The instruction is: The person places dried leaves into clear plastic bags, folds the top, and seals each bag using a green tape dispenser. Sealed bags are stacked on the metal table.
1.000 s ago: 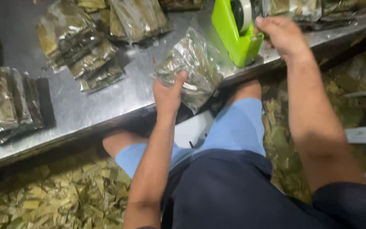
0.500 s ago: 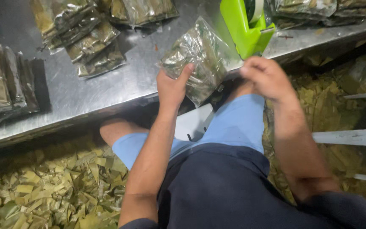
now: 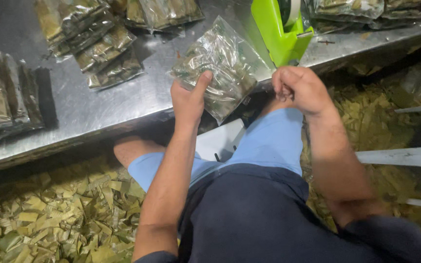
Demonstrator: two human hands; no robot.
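**Bag of leaves held at the table edge**

Bag [image 3: 220,68] of clear, crinkly plastic, packed with dark green leaf pieces, sits tilted over the edge of the steel table [image 3: 123,104]. We grip its lower left corner with our left hand [image 3: 188,97]: the thumb lies on top of the plastic and the other fingers are curled beneath it. Our right hand [image 3: 300,90] is closed into a loose fist just right of the bag's lower corner; we cannot tell whether it pinches anything, since the fingertips are tucked under.

Just above the right knuckles stands one bright green tape dispenser [image 3: 281,31], smooth hard plastic with a sloped body. Up and left of the left thumb lies a fanned stack of filled bags [image 3: 93,44], flat and glossy; we count about five, though they overlap. Another pile [image 3: 6,95] lies far to the left, and more [image 3: 366,9] lie beyond the dispenser; their number is unclear.

Below our wrists, dry chopped leaves [image 3: 49,219] cover the floor, pale green and papery.
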